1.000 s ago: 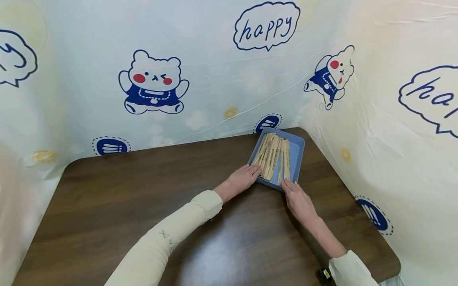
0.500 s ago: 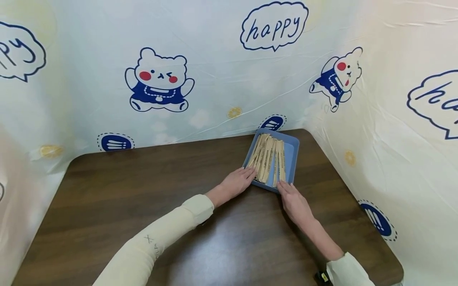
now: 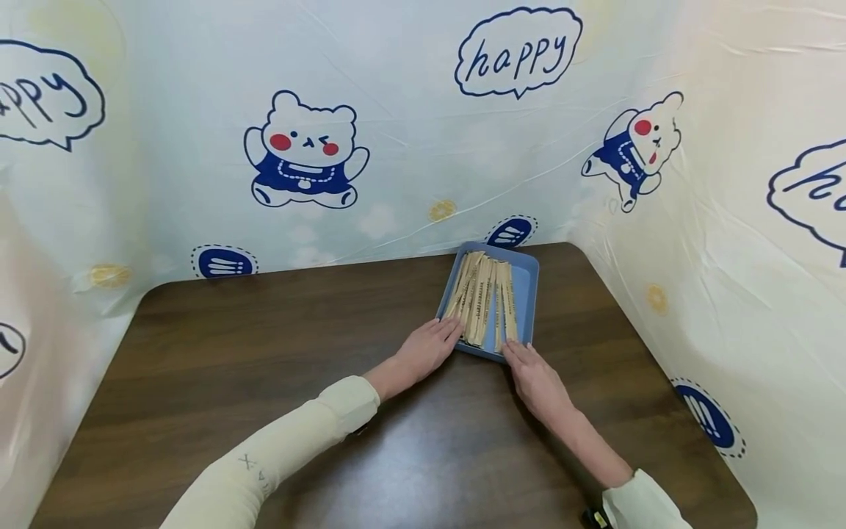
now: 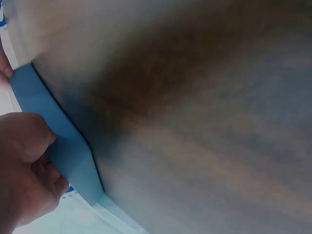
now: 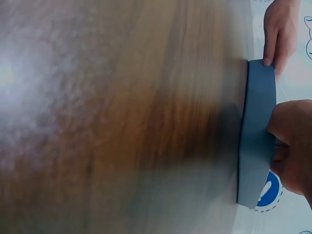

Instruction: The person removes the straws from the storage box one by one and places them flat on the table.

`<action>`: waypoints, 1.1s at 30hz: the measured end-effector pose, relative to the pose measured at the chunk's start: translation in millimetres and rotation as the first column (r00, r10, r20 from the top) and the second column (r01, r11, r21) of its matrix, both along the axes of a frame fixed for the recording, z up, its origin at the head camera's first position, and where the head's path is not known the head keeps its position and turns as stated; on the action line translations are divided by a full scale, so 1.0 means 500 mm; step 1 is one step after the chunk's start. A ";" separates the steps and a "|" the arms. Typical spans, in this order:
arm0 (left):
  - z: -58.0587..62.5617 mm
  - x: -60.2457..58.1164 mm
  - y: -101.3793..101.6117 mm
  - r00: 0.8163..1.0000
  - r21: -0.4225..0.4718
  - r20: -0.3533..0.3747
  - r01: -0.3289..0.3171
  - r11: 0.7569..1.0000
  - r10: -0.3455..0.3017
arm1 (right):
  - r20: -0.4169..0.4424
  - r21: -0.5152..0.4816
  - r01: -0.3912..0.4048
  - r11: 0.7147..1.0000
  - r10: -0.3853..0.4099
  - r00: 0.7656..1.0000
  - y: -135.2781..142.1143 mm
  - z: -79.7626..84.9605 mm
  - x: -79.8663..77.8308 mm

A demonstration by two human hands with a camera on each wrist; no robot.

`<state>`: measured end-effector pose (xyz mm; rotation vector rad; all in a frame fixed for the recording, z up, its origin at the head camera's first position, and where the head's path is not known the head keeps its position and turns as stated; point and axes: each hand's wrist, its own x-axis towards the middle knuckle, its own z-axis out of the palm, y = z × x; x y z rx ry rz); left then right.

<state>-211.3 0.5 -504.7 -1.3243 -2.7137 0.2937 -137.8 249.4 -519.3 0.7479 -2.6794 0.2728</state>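
Observation:
A blue tray lies at the back right of the wooden table, holding several slim tan sticks with dark print along them. My left hand grips the tray's near left corner, its fingertips over the rim. At the near right corner my right hand pinches the rim, its fingers reaching inside. Seen from the left wrist, the left thumb presses the outer wall while the fingers pass over the edge. In the right wrist view, the right thumb lies against the same blue wall.
The brown wooden table extends to the left and in front of the tray. A printed cloth with bears and lettering hangs right behind its back edge and along the right side. A black band shows by the right sleeve.
Both hands have drawn the tray leftward and a little toward the body, away from the back right corner. The sticks ride along inside it. The head view has turned slightly left.

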 end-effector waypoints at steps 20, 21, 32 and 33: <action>-0.002 0.070 -0.064 0.994 0.013 -0.060 -0.090 0.996 0.091 | -0.013 0.002 -0.144 0.990 0.144 0.990 -0.040 0.005 -0.007; -0.001 0.072 -0.067 0.994 0.015 -0.066 -0.091 0.996 0.092 | -0.015 0.006 -0.148 0.989 0.148 0.989 -0.041 0.005 -0.007; 0.006 0.108 -0.092 0.987 0.044 -0.081 -0.139 0.989 0.142 | 0.006 0.015 -0.200 0.980 0.200 0.980 -0.058 0.002 -0.006; 0.006 0.111 -0.093 0.985 0.045 -0.079 -0.149 0.988 0.153 | 0.015 0.017 -0.202 0.979 0.202 0.979 -0.060 0.002 -0.005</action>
